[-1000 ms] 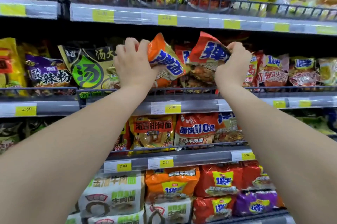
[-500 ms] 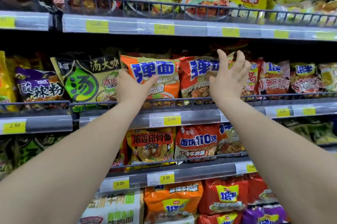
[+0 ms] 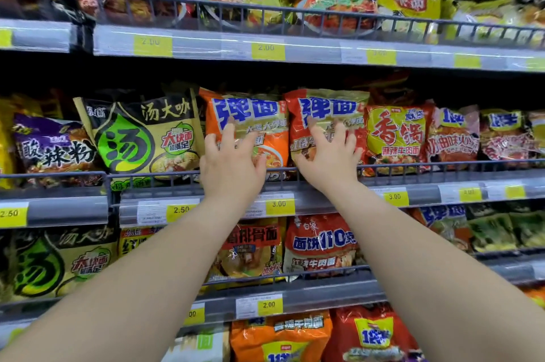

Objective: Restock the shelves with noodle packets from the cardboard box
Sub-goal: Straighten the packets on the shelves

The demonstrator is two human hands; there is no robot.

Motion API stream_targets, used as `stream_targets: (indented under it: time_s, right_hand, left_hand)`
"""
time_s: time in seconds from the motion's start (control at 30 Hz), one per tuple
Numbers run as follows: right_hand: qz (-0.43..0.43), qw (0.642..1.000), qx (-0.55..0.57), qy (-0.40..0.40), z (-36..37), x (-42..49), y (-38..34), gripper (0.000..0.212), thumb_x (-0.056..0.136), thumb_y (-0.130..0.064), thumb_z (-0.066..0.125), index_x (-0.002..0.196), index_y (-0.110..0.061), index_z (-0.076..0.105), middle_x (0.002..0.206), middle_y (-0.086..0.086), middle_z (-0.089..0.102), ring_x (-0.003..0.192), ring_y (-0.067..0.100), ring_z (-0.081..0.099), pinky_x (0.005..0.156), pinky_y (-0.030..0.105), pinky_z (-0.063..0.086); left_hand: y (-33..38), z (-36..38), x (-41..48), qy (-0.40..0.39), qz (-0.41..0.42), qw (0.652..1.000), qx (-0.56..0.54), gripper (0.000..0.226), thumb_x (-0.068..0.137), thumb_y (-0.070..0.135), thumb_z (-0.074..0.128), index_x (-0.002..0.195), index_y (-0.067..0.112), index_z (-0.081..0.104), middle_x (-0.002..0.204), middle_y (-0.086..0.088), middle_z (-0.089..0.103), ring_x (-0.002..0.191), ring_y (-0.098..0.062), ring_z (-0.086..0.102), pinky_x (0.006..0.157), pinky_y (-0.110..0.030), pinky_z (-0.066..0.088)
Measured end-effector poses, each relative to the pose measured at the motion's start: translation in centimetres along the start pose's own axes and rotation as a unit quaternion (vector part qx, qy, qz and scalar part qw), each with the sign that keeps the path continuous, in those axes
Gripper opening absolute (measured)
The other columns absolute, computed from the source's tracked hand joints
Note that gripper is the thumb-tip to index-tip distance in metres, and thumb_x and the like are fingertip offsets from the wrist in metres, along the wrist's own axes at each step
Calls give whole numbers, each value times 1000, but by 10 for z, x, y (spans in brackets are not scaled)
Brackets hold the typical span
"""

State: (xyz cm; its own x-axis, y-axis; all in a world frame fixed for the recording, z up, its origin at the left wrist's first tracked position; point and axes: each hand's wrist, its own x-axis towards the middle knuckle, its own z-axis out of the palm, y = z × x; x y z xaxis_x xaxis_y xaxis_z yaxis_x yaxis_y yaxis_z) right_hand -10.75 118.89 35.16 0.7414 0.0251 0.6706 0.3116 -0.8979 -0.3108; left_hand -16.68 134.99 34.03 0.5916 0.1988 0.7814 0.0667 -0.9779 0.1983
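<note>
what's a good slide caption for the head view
Open left hand on the orange noodle packet, right hand on the red noodle packet, both upright behind the wire rail.

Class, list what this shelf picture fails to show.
Cardboard box: outside the head view's frame.
Lower print of orange packet: covered by left hand.
Lower print of red packet: covered by right hand.
Top-shelf price tag, right: blurred, unreadable.

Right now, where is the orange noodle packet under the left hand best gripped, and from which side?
Likely pinch the top edge of the orange packet from the front, above: it stands upright, and the wire rail hides its bottom.
</note>
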Motion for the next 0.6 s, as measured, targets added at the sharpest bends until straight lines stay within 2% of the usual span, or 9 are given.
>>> stream_targets:
  time_s: [0.13,0.27,0.37,0.43,0.6]
  right_hand:
    - [38,999,8,-32,-3,7,3,80,82,-61,54,143,-53,3,156,14,-7,141,43,-9,112,61,7]
    - [22,997,15,-67,-7,3,-3,81,81,-62,55,142,-55,2,157,10,-7,142,42,-8,109,66,11]
    - [-21,995,2,-101,-7,-2,-4,73,87,-58,48,140,-57,-1,157,7,-3,142,43,-5,107,67,15]
    - [-19,994,4,-103,-8,1,-1,72,87,-57,47,140,-58,-2,157,7,-2,141,43,-3,107,65,21]
    - [7,997,11,-75,-10,5,-6,78,78,-57,59,138,-58,8,153,7,5,137,43,9,98,63,33]
  left_hand:
    - [-1,1,6,-59,-21,998,21,65,86,64,40,145,44,19,158,3,8,137,-37,15,100,-50,36]
    - [2,0,5,-79,-43,996,12,67,85,65,43,144,49,16,158,3,-2,139,-36,8,96,-52,39]
    - [1,-3,4,-85,-35,995,40,65,85,65,40,144,46,20,157,-1,3,137,-38,12,97,-53,37]
    - [-1,-5,5,-81,-23,993,79,66,85,68,36,144,46,20,157,-5,8,135,-39,19,102,-53,31]
    - [1,-17,13,-121,-8,984,129,73,82,76,34,146,46,17,157,-8,13,133,-40,29,110,-48,24]
